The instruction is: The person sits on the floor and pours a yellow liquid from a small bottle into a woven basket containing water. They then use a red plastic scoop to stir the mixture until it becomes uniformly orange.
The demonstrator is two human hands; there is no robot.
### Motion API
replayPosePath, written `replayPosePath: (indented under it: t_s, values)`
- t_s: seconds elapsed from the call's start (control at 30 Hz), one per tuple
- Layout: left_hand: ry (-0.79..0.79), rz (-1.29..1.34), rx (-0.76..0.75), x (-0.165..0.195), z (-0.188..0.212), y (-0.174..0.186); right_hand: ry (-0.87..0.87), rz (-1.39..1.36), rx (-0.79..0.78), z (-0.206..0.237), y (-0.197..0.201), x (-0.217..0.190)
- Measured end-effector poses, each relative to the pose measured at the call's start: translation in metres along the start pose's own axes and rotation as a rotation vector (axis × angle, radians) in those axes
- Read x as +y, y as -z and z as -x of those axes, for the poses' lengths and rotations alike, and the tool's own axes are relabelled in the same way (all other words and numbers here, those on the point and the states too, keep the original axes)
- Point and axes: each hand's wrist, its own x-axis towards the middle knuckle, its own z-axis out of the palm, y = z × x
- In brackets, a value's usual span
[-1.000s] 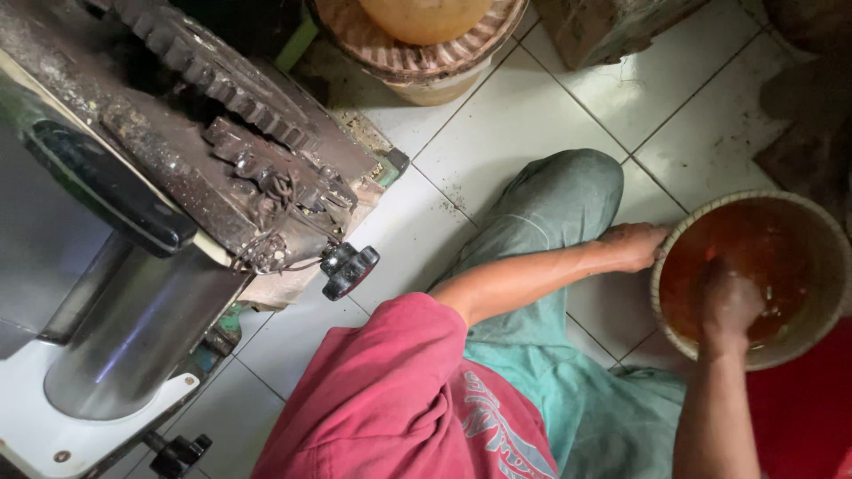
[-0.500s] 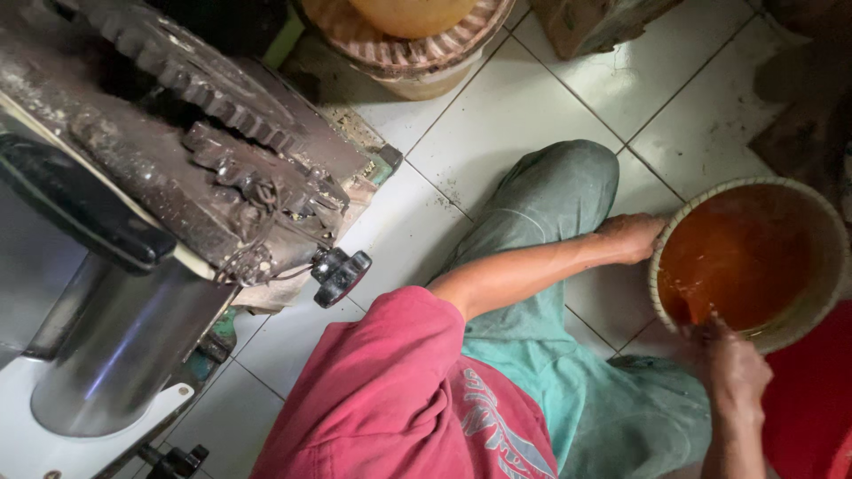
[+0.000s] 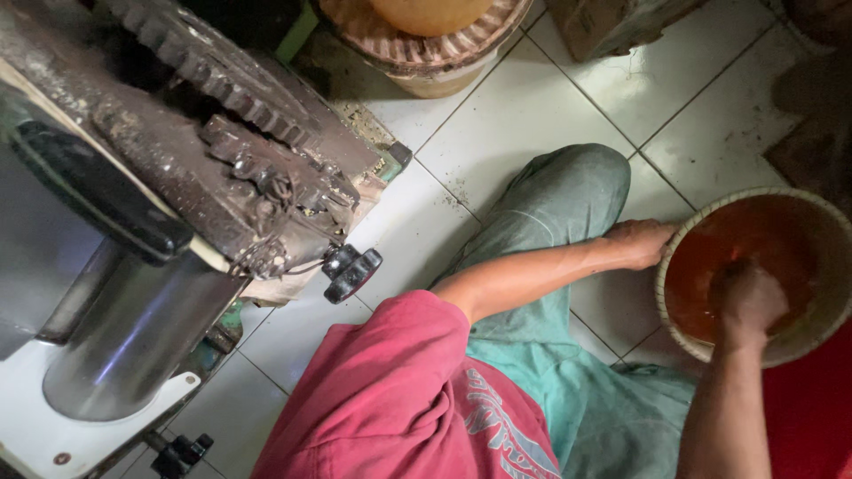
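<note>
Left to right: a greasy geared machine [image 3: 204, 168] with a black knob [image 3: 352, 271]; white floor tiles [image 3: 524, 115]; the left hand [image 3: 641, 242], fingers curled against the rim of a round bucket [image 3: 821, 324], mouth upward, standing on the floor at right. The right hand [image 3: 748, 300] is plunged in orange-brown liquid [image 3: 710, 266]; its grip cannot be told.

Two hands [image 3: 641, 242] [image 3: 750, 297], one bowl [image 3: 679, 251], one machine [image 3: 177, 204].

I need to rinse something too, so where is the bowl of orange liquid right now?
In the head view the bowl sits on the tiled floor at far right, beside the knee; the left hand holds its rim and the right hand is inside.
</note>
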Motion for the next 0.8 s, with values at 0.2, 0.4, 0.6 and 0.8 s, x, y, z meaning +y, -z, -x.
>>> replayPosePath:
  t_s: [0.2,0.4,0.6,0.8]
  values:
    - [-0.036,-0.042,0.027,-0.001,0.005,-0.001,0.053,-0.131,-0.142,0.029,0.01,-0.033]
    - [-0.042,0.016,0.009,-0.002,0.003,0.001,-0.021,-0.28,-0.441,0.088,0.031,-0.007]
    - [0.011,0.001,-0.027,-0.001,-0.004,-0.005,-0.199,-0.14,-0.624,0.097,0.023,0.039]
    - [0.034,-0.002,-0.058,-0.002,-0.006,-0.006,-0.16,-0.056,-0.291,0.069,-0.008,0.055]
